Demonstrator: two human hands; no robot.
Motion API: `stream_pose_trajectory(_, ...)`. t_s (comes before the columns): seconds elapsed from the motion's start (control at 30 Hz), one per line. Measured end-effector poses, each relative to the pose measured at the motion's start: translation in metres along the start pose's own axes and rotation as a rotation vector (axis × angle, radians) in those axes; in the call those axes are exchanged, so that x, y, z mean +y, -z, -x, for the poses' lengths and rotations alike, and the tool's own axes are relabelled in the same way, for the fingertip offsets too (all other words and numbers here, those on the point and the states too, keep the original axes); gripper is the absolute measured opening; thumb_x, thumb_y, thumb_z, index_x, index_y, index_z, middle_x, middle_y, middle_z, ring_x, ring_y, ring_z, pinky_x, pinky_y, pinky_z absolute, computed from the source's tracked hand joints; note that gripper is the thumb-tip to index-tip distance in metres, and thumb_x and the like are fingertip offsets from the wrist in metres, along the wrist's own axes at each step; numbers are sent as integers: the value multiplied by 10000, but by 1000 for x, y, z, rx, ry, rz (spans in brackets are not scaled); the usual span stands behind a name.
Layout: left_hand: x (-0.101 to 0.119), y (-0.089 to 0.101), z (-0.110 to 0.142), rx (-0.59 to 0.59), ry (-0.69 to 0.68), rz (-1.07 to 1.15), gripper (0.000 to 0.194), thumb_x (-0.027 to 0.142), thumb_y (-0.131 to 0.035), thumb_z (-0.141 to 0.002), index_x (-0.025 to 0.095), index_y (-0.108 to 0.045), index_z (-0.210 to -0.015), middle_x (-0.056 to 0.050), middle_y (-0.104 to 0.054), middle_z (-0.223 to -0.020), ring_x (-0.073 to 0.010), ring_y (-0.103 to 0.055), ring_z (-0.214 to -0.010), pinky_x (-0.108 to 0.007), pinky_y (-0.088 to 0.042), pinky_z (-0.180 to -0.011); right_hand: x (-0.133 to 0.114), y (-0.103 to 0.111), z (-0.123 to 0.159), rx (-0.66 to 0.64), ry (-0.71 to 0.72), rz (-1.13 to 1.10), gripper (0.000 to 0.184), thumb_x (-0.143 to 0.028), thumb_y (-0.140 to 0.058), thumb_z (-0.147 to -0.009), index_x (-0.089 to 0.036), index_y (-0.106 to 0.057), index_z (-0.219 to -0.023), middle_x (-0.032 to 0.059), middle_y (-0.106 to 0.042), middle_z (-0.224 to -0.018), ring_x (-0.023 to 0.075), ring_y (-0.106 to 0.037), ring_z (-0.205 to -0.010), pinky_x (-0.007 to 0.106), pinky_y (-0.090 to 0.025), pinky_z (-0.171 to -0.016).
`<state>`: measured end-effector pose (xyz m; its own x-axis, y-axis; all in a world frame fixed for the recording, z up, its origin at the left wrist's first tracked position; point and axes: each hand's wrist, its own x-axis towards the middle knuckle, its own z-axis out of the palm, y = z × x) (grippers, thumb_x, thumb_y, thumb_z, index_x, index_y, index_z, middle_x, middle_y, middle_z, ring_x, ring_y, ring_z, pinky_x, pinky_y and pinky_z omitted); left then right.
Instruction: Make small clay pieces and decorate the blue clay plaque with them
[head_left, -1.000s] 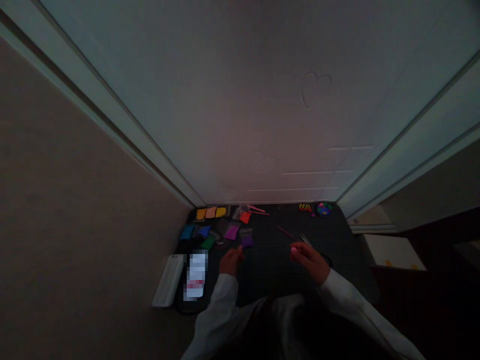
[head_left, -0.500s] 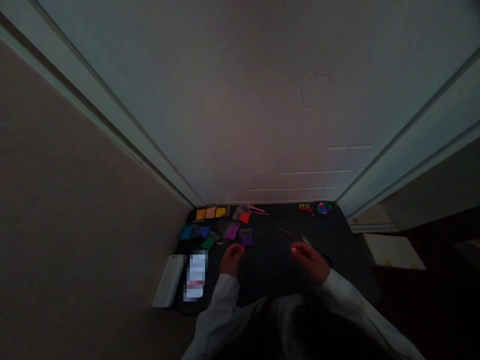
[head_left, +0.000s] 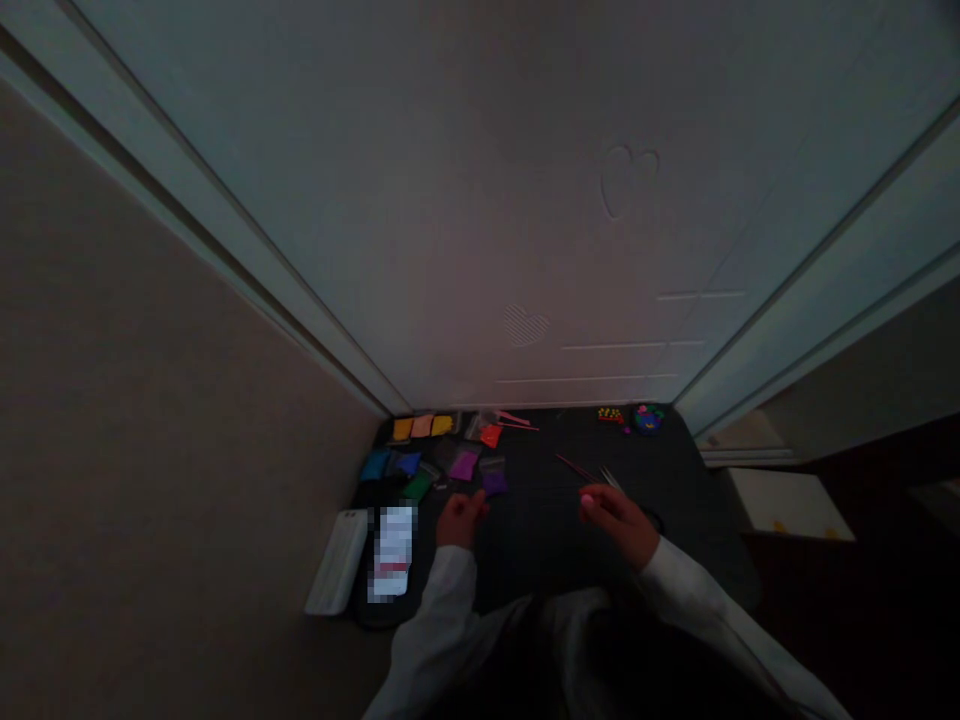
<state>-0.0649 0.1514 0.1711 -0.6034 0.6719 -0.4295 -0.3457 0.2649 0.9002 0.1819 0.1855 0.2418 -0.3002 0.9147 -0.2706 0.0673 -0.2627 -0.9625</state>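
My left hand [head_left: 460, 520] hovers over the dark table, thumb and fingers pinched together. A small reddish spot shows at its fingertips; I cannot make out what it is. Just beyond it lies a small clear bag with purple contents [head_left: 493, 483]. My right hand [head_left: 621, 522] is also closed in a pinch, palm side toward the left hand. The pink spot at its fingertips may be a nail or a small piece. Past those fingers lie a thin dark-pink stick [head_left: 576, 467] and a pale pointed metal tool [head_left: 610, 478], partly hidden.
Several coloured bags, such as a green one [head_left: 417, 486] and a magenta one [head_left: 463, 465], cover the table's left. A lit phone [head_left: 393, 552] lies beside a white case [head_left: 337, 562]. A colourful round piece [head_left: 647, 419] sits at the back right, against the white wall [head_left: 450, 250].
My left hand's fingers shifted and turned slightly in their pinch, rolling inward and then back. My right hand has stayed almost in place.
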Motion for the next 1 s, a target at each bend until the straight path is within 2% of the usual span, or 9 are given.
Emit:
stream_pose_trajectory(0.33,-1,1,-6,-108,63,-41,239,278,-467,-801,124,-512,-979,-44,-560,-906,-123,-553,-736,-299,-480,-629,2,0,-2,-1,4,7,349,-443,-564,-687,-158,-550,-887,24,-585,-676,140,-539,-657,296,-414,-645)
stream_pose_trajectory(0.5,-5,2,-7,-98,84,-46,278,320,-446,-808,129,-504,-1001,-55,-555,-942,-135,-553,-770,-319,-476,-655,0,0,-2,-9,9,9,340,-443,-557,-692,-162,-551,-883,17,-581,-683,134,-532,-661,289,-409,-643)
stream_pose_trajectory(0.8,-3,4,-8,-92,24,-82,255,266,-473,-798,131,-499,-1013,-55,-549,-961,-138,-551,-786,-319,-480,-660,-3,-1,-1,1,-2,0,359,-466,-568,-672,-166,-555,-868,11,-571,-657,139,-538,-646,288,-416,-630)
stream_pose_trajectory(1.0,-1,1,-4,-121,102,-49,249,286,-463,-803,125,-511,-986,-47,-562,-914,-126,-555,-744,-305,-481,-637,-1,-1,-2,2,-13,-13,364,-469,-566,-673,-166,-551,-875,15,-576,-671,139,-542,-657,299,-418,-653)
